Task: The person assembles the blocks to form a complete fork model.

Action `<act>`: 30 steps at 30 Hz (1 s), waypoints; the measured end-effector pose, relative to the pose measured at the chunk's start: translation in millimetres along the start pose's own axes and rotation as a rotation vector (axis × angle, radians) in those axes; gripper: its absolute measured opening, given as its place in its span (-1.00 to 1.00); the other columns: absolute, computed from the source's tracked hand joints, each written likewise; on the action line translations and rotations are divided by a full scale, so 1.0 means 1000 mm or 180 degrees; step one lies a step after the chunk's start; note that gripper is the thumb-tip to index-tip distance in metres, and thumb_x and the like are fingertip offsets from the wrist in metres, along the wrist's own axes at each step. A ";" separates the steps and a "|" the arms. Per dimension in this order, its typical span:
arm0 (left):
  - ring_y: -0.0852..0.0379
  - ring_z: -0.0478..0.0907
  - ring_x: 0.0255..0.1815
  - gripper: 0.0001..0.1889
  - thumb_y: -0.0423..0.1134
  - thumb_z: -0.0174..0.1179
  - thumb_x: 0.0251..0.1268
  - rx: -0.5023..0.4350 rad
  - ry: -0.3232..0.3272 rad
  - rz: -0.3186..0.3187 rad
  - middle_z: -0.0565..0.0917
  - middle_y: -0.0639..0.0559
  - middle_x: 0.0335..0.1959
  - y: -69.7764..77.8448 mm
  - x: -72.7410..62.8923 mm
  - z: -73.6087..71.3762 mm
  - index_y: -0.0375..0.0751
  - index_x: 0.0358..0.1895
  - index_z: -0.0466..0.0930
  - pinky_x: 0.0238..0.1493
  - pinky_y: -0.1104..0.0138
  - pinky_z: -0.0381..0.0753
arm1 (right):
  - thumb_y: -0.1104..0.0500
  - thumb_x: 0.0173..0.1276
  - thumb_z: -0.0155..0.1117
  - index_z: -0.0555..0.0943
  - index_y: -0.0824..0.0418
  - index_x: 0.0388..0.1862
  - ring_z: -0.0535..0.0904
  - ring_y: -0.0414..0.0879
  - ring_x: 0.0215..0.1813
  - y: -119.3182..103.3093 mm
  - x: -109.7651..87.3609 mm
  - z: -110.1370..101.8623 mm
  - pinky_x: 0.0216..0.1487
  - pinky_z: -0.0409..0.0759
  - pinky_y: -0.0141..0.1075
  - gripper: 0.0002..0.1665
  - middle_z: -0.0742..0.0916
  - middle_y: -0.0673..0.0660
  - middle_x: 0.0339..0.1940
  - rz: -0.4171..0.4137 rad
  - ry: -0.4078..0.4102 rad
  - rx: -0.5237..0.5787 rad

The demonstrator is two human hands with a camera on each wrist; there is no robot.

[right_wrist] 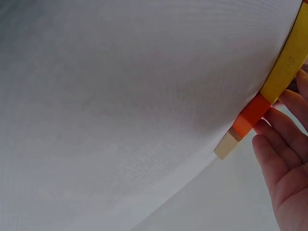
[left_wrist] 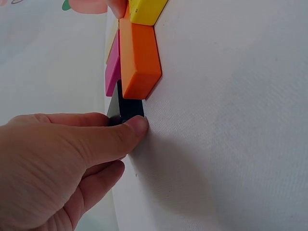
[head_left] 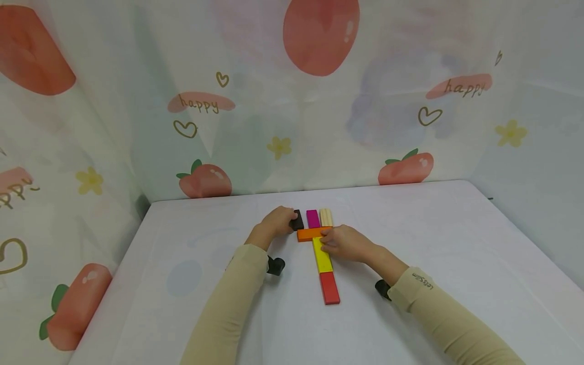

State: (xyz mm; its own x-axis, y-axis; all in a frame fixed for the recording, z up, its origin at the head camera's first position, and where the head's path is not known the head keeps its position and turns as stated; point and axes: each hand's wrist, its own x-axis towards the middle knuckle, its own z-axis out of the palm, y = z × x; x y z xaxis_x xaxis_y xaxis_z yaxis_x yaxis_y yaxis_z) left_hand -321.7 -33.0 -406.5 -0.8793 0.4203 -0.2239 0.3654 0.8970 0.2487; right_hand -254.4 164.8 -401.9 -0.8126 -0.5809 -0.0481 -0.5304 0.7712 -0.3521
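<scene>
My left hand pinches a black block between thumb and fingers, at the left end of an orange block. In the left wrist view, the black block stands close against the orange one. My right hand has its fingertips at the orange block's right end and over the upper part of a yellow block. Seen from the right wrist, its fingers are loosely extended beside the orange block. A magenta block and a cream block stand behind the orange one.
A red block continues the line from the yellow block toward me. All lie on a white-covered table. A printed curtain with fruit and hearts hangs along the back and sides.
</scene>
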 end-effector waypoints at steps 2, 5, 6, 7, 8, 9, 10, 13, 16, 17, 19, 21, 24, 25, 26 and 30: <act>0.05 0.40 0.03 -0.49 -0.32 0.25 0.16 -0.0016 0.0005 0.0002 0.52 -0.05 0.10 0.001 -0.001 -0.001 -0.16 0.23 0.43 0.20 0.25 0.32 | 0.16 0.20 0.32 0.67 0.30 -0.09 0.58 0.01 -0.04 0.001 0.000 0.000 0.02 0.52 -0.14 -0.67 0.71 0.13 -0.15 -0.0011 0.0002 -0.0001; 0.04 0.39 0.04 -0.49 -0.32 0.25 0.16 -0.0028 0.0011 0.0019 0.52 -0.06 0.11 0.002 -0.002 -0.001 -0.15 0.23 0.43 0.20 0.24 0.33 | 0.16 0.20 0.32 0.67 0.30 -0.09 0.57 0.02 -0.03 0.001 0.000 0.000 0.02 0.52 -0.14 -0.68 0.70 0.13 -0.14 -0.0018 0.0010 0.0014; 0.04 0.39 0.05 -0.49 -0.32 0.25 0.16 -0.0029 0.0009 0.0023 0.52 -0.06 0.11 0.002 -0.002 -0.002 -0.15 0.23 0.43 0.20 0.24 0.33 | 0.16 0.20 0.32 0.67 0.30 -0.09 0.57 0.02 -0.03 0.001 0.000 0.000 0.02 0.52 -0.14 -0.68 0.70 0.13 -0.14 -0.0016 0.0012 0.0021; 0.04 0.39 0.05 -0.49 -0.32 0.25 0.16 -0.0034 0.0009 0.0027 0.52 -0.06 0.11 0.003 -0.002 -0.002 -0.15 0.23 0.43 0.20 0.24 0.33 | 0.16 0.20 0.32 0.67 0.31 -0.09 0.57 0.02 -0.03 0.001 0.000 0.000 0.02 0.52 -0.14 -0.67 0.70 0.13 -0.15 -0.0015 0.0013 0.0024; 0.04 0.40 0.06 -0.49 -0.32 0.25 0.15 -0.0025 0.0011 0.0033 0.52 -0.06 0.11 0.003 -0.002 -0.001 -0.15 0.23 0.43 0.20 0.24 0.34 | 0.16 0.20 0.32 0.67 0.31 -0.09 0.58 0.02 -0.03 0.001 0.000 0.000 0.02 0.52 -0.14 -0.68 0.70 0.14 -0.15 -0.0018 0.0016 0.0024; 0.04 0.40 0.06 -0.48 -0.32 0.25 0.16 -0.0006 0.0017 0.0045 0.52 -0.06 0.11 0.003 -0.002 -0.001 -0.16 0.23 0.43 0.20 0.24 0.33 | 0.16 0.20 0.31 0.66 0.31 -0.09 0.57 0.02 -0.02 0.001 -0.001 0.000 0.02 0.52 -0.14 -0.67 0.70 0.14 -0.14 -0.0013 0.0015 0.0022; 0.04 0.40 0.07 -0.49 -0.32 0.26 0.15 0.0012 0.0023 0.0053 0.52 -0.06 0.11 0.003 -0.002 -0.001 -0.16 0.23 0.43 0.20 0.24 0.33 | 0.16 0.20 0.31 0.66 0.31 -0.09 0.57 0.02 -0.02 0.001 -0.001 0.000 0.02 0.52 -0.14 -0.67 0.70 0.14 -0.14 -0.0014 0.0015 0.0019; 0.04 0.41 0.07 -0.49 -0.31 0.26 0.15 0.0046 0.0043 0.0070 0.53 -0.06 0.11 0.003 -0.002 0.000 -0.17 0.22 0.44 0.20 0.24 0.33 | 0.16 0.20 0.31 0.66 0.32 -0.09 0.57 0.02 -0.02 0.000 -0.001 0.000 0.03 0.51 -0.14 -0.66 0.70 0.14 -0.14 -0.0017 0.0010 0.0001; 0.03 0.41 0.07 -0.49 -0.31 0.26 0.15 0.0037 0.0042 0.0069 0.53 -0.07 0.11 0.003 -0.002 0.000 -0.17 0.22 0.43 0.20 0.24 0.33 | 0.16 0.20 0.31 0.66 0.33 -0.09 0.57 0.03 -0.01 -0.001 -0.001 0.000 0.03 0.51 -0.13 -0.66 0.70 0.14 -0.13 -0.0029 0.0010 -0.0010; 0.03 0.41 0.07 -0.49 -0.31 0.26 0.15 0.0028 0.0035 0.0062 0.52 -0.07 0.11 0.003 -0.001 0.001 -0.17 0.23 0.43 0.20 0.24 0.33 | 0.16 0.20 0.31 0.66 0.33 -0.09 0.57 0.03 0.00 -0.001 -0.002 0.000 0.04 0.51 -0.13 -0.66 0.70 0.15 -0.13 -0.0031 0.0010 -0.0011; 0.03 0.41 0.07 -0.49 -0.31 0.26 0.15 0.0035 0.0028 0.0074 0.52 -0.07 0.11 0.003 -0.001 0.001 -0.17 0.23 0.43 0.20 0.24 0.33 | 0.16 0.21 0.31 0.66 0.33 -0.09 0.56 0.03 0.00 -0.001 -0.002 0.000 0.04 0.50 -0.12 -0.66 0.70 0.15 -0.13 -0.0032 0.0011 -0.0024; 0.04 0.42 0.06 -0.49 -0.31 0.26 0.15 0.0055 0.0030 0.0092 0.52 -0.06 0.11 0.003 -0.001 0.001 -0.17 0.23 0.44 0.20 0.25 0.33 | 0.16 0.21 0.31 0.66 0.33 -0.09 0.56 0.04 0.01 -0.001 -0.002 0.000 0.05 0.50 -0.11 -0.66 0.70 0.15 -0.12 -0.0026 0.0008 -0.0033; 0.04 0.42 0.06 -0.50 -0.30 0.26 0.15 0.0088 0.0035 0.0125 0.53 -0.06 0.10 0.003 -0.001 0.002 -0.16 0.22 0.45 0.20 0.25 0.33 | 0.16 0.21 0.31 0.65 0.33 -0.08 0.56 0.04 0.01 -0.001 -0.002 0.000 0.05 0.49 -0.11 -0.66 0.70 0.15 -0.12 -0.0016 0.0000 -0.0041; 0.04 0.42 0.06 -0.50 -0.30 0.26 0.15 0.0089 0.0036 0.0124 0.53 -0.06 0.10 0.003 -0.001 0.002 -0.16 0.21 0.45 0.20 0.25 0.33 | 0.16 0.21 0.31 0.65 0.33 -0.08 0.56 0.04 0.01 -0.001 -0.002 0.000 0.05 0.49 -0.11 -0.66 0.70 0.15 -0.12 -0.0017 -0.0001 -0.0041; 0.04 0.42 0.06 -0.50 -0.30 0.26 0.15 0.0082 0.0039 0.0116 0.53 -0.06 0.10 0.003 -0.001 0.002 -0.16 0.21 0.45 0.20 0.25 0.33 | 0.16 0.21 0.30 0.65 0.33 -0.08 0.56 0.04 0.01 -0.001 -0.002 0.000 0.05 0.49 -0.11 -0.66 0.70 0.15 -0.12 -0.0020 0.0000 -0.0039; 0.04 0.41 0.07 -0.50 -0.29 0.25 0.16 0.0088 0.0044 0.0106 0.53 -0.06 0.10 0.003 -0.001 0.002 -0.16 0.22 0.45 0.21 0.25 0.32 | 0.16 0.21 0.30 0.65 0.34 -0.08 0.55 0.05 0.04 0.000 -0.001 0.000 0.07 0.48 -0.10 -0.66 0.69 0.17 -0.09 -0.0060 0.0021 -0.0041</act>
State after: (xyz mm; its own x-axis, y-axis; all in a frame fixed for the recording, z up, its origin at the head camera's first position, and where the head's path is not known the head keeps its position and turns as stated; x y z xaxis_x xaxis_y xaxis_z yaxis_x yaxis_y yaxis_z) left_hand -319.1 -30.3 -407.2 -0.8707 0.4481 -0.2027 0.4026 0.8861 0.2297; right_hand -253.2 165.2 -401.5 -0.8040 -0.5935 -0.0354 -0.5486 0.7635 -0.3407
